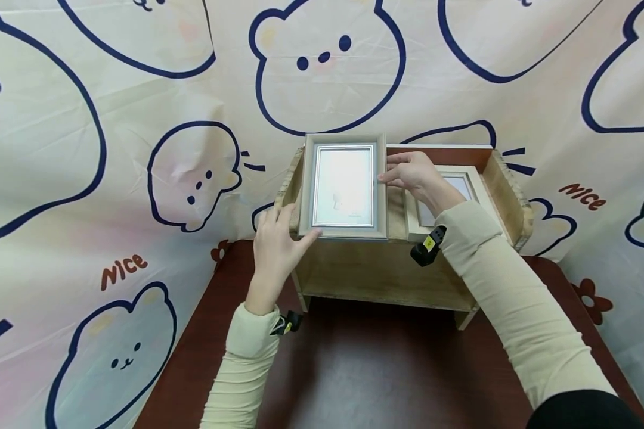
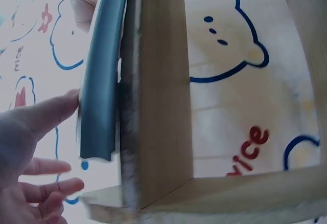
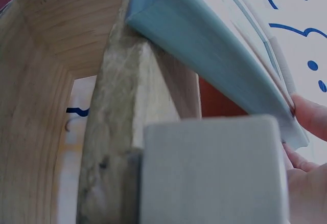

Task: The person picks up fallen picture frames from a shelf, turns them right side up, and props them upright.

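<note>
A grey picture frame [image 1: 344, 186] leans at the left of a small wooden shelf's top, its bottom edge by the front rim. My right hand [image 1: 420, 179] pinches its right side, thumb on the front and fingers behind. In the right wrist view the frame [image 3: 214, 55] is tilted, with that thumb [image 3: 311, 116] at its far edge. Down at the frame's lower left corner, my left hand [image 1: 276, 247] touches it with the thumb, the other fingers stretched out. The left wrist view shows those fingers [image 2: 51, 188] apart from the frame's side [image 2: 99, 91].
To the right, a cream picture frame [image 1: 415, 219] rests on the shelf, partly behind my right forearm. The wooden shelf [image 1: 381, 271] has raised side walls [image 1: 507, 193] and an open lower space. It stands on a dark red-brown table [image 1: 386, 369] before a cartoon-printed cloth [image 1: 322, 95].
</note>
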Demonstrator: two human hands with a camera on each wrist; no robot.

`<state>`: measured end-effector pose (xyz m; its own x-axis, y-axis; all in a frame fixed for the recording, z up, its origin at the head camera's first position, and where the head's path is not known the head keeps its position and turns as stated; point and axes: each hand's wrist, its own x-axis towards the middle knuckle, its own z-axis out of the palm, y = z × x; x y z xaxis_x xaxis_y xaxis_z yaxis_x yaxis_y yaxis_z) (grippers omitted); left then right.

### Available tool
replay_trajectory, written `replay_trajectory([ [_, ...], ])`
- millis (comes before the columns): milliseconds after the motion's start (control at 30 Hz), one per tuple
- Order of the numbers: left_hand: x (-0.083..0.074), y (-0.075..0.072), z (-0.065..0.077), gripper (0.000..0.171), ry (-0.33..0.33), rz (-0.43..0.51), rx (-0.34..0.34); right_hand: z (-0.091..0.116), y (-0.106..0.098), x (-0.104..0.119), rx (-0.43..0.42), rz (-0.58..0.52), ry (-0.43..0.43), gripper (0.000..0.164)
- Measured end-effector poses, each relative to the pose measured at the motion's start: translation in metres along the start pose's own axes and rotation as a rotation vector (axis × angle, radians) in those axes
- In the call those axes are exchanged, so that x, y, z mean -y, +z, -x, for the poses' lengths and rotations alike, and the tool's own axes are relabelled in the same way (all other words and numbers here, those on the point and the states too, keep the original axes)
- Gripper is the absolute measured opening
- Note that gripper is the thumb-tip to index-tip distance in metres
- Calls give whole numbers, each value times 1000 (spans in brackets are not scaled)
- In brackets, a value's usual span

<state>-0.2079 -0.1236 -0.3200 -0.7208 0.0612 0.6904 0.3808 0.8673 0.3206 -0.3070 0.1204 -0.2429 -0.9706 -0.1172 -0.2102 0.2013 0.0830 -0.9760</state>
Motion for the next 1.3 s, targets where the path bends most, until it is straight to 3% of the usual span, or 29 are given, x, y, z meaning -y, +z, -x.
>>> replay_trajectory([
  [67, 3, -4, -9, 71, 42, 8, 33, 0, 0, 0, 1, -3, -8, 63],
  [167, 8, -10, -27, 72, 49, 138, 94, -1, 0, -1, -2, -5, -15, 63],
  [267, 17, -12, -50, 64, -38, 343, 189, -1, 1, -1, -10, -10, -24, 63],
  [400, 30, -14, -82, 61, -223, 548, 394, 0, 3, -1, -7, -21, -35, 62],
  [500, 38, -15, -101, 65, -297, 613, 555, 0, 5, -2, -6, -27, -36, 62],
  [600, 45, -13, -116, 69, -283, 641, 684, 0, 7, -3, -12, -32, -36, 62],
  [700, 48, -10, -125, 77, -249, 663, 767, 0, 8, -4, -12, -32, -39, 61],
  [900, 47, -8, -132, 89, -223, 678, 792, 2, 5, -4, -16, -5, -73, 61],
  [1100, 44, -7, -136, 90, -232, 713, 740, 5, 1, 1, -41, 29, -133, 61],
  [1300, 40, -4, -141, 91, -195, 743, 664, 7, -5, 6, -55, 54, -221, 64],
])
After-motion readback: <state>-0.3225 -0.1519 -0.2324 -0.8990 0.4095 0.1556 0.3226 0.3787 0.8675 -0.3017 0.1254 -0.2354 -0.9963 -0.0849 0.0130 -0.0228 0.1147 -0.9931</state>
